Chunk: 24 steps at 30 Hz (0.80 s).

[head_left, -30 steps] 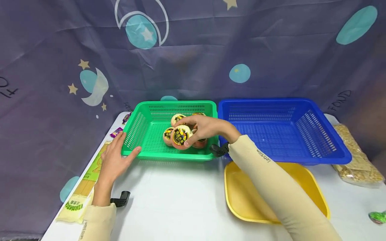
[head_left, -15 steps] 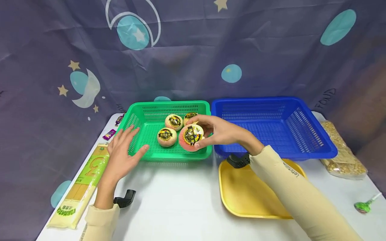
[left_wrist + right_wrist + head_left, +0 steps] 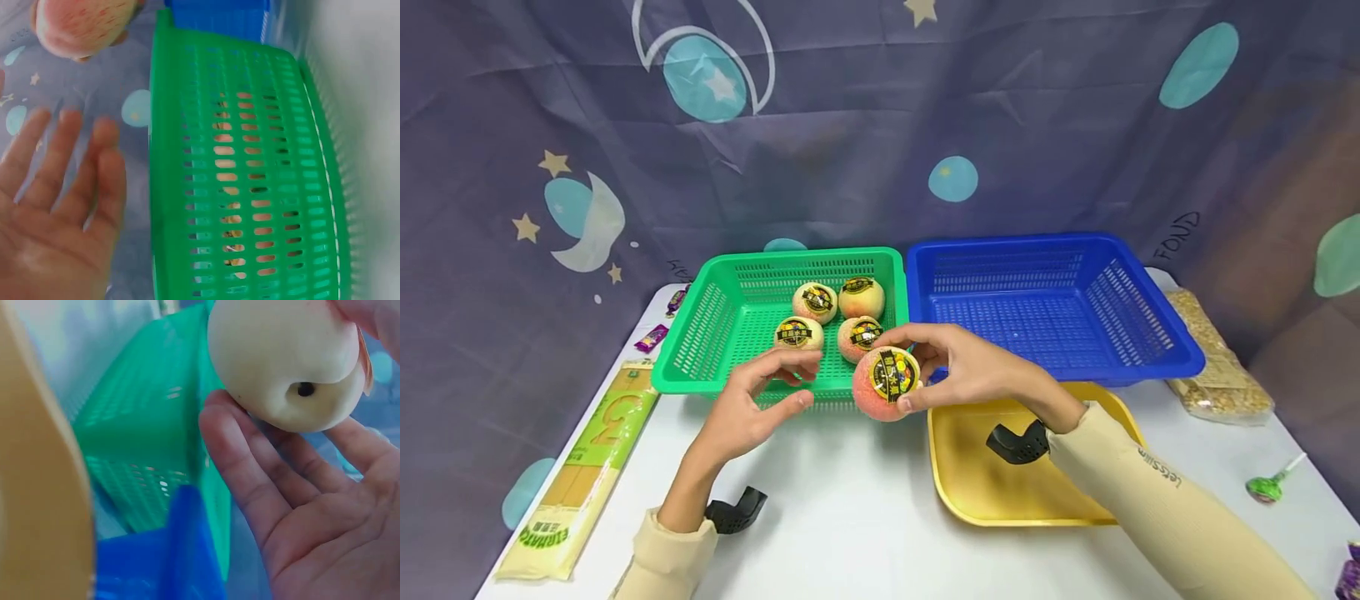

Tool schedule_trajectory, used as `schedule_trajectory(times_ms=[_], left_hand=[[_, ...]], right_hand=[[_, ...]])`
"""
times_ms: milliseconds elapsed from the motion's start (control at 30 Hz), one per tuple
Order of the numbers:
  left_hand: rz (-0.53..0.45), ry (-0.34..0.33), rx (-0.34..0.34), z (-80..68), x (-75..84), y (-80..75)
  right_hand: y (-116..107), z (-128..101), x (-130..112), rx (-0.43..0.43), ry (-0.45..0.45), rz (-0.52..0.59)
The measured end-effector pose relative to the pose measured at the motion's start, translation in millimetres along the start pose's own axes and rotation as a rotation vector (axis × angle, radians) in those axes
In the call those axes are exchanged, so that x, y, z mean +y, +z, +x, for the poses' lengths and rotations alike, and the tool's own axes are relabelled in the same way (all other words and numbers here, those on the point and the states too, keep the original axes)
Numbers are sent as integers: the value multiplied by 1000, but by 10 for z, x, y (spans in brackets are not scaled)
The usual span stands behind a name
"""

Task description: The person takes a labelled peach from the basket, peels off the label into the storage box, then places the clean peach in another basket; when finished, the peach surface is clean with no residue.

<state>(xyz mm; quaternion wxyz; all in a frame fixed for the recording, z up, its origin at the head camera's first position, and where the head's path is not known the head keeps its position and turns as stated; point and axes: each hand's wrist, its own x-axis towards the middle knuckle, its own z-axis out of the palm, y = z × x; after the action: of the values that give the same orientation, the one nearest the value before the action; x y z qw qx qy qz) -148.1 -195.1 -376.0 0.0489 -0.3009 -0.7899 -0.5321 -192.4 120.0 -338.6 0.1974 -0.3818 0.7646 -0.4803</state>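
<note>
Here we have four peaches [image 3: 815, 303] inside the left basket [image 3: 696, 387], the right basket [image 3: 1007, 325] right alongside, tray [image 3: 1000, 483] in front of that; noodle packet [image 3: 583, 467] out left, bag [image 3: 1221, 362] out right!

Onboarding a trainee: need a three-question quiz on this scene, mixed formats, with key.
1. How many fruits lie in the green basket?
2. True or false: both hands are holding something.
3. In the head view, the blue basket stands where relative to the green basket: (a) left, (b) right, (c) in front?

Key:
1. Four.
2. False; the right hand holds a labelled fruit, the left hand nothing.
3. b.
</note>
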Motion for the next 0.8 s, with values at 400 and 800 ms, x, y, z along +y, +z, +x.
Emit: schedule_trajectory(times_ms=[400,800], left_hand=[[-118,-319,-566,-189,-146,1],[-5,-408,-498,-234,-379,220]], right_hand=[[428,-12,160,-257,42,-198],[602,130,288,-285,18,-376]])
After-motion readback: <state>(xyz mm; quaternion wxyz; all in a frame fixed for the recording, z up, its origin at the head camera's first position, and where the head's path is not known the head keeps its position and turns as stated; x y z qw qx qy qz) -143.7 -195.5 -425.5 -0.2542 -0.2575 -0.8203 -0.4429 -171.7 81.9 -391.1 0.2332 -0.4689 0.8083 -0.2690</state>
